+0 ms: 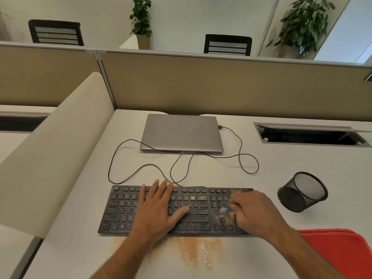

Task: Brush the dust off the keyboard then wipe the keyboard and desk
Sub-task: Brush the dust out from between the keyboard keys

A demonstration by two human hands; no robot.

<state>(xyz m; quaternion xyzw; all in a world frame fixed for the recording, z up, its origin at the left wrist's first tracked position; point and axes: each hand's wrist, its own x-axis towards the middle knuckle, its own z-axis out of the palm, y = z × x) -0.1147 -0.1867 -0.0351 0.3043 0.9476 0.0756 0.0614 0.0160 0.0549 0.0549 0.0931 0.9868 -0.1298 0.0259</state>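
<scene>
A pale worktop (281, 168) in a partitioned office cubicle carries a closed laptop (182, 132) toward its far edge, a tipped mesh pen cup (302, 191) near the right edge, and the black keyboard (124, 210) along the near edge, with tan dust (198, 252) spilled just in front of it. The left hand (159, 206) lies flat with straight fingers across the middle keys, while the right hand (251, 212) curls its fingers around something small and blurred, probably the brush, over the dusty right end. Strokes toward the near edge could push grit off the worktop, or deeper between the keys.
</scene>
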